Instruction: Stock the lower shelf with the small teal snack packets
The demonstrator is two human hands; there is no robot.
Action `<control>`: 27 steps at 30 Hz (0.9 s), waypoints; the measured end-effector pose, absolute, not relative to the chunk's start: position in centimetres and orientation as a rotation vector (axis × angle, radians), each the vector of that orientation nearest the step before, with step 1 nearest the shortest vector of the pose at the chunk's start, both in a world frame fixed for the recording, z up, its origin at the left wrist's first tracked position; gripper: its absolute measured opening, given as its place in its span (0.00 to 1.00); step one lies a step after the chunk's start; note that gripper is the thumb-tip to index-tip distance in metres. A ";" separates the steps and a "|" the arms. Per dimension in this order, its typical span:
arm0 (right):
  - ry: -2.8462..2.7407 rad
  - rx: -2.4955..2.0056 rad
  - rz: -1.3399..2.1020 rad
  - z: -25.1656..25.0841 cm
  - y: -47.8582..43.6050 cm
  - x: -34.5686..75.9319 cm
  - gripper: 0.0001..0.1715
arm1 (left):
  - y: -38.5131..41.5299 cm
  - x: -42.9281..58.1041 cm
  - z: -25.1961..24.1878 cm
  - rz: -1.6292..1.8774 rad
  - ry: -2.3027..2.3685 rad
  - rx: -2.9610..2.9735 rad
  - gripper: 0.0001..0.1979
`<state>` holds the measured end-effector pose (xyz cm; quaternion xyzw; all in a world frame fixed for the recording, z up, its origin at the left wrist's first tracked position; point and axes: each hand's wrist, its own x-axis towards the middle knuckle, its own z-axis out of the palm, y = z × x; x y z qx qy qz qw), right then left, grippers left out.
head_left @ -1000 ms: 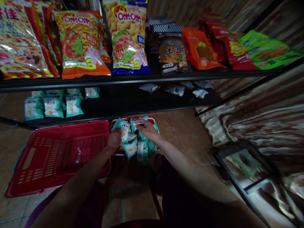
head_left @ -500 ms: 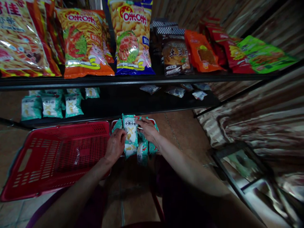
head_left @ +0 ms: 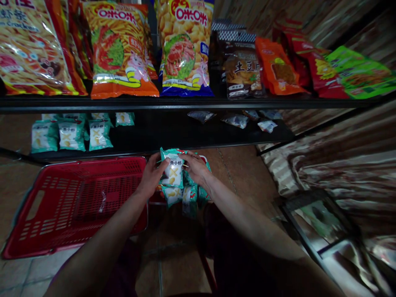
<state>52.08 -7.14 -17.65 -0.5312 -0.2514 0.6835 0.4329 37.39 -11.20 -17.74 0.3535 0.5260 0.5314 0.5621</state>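
Observation:
A small teal-and-white snack bag [head_left: 175, 172] is held upright between my two hands, its printed front toward me. My left hand [head_left: 151, 175] grips its left side, thumb lying across the front. On the upper right corner, the fingers of my right hand [head_left: 197, 168] close on the bag. Several more bags of the same kind, such as one snack bag [head_left: 172, 195] just below, sit in a small red basket that they mostly hide. Like bags [head_left: 72, 135] stand in rows at the left of the lower black shelf [head_left: 148, 134].
To the left on the tiled floor stands a large red basket [head_left: 29, 229]. Large chip bags [head_left: 120, 53] line the upper shelf [head_left: 185, 103]. Small silvery packets [head_left: 235, 120] lie on the lower shelf's right. A dark metal frame [head_left: 328, 247] is at right, near striped cloth [head_left: 334, 152].
My left hand has shifted up along the bag and now has its thumb across the front. The view has moved slightly, so the shelves appear farther right.

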 end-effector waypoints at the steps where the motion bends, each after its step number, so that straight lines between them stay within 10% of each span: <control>1: -0.681 -1.306 1.719 -17.6 -7.2 51.9 0.16 | -11.1 37.4 -17.7 1.262 1.227 0.768 0.17; 27: -0.829 -1.257 1.653 -16.8 -7.5 50.2 0.11 | -10.6 36.6 -17.9 1.258 1.379 0.445 0.04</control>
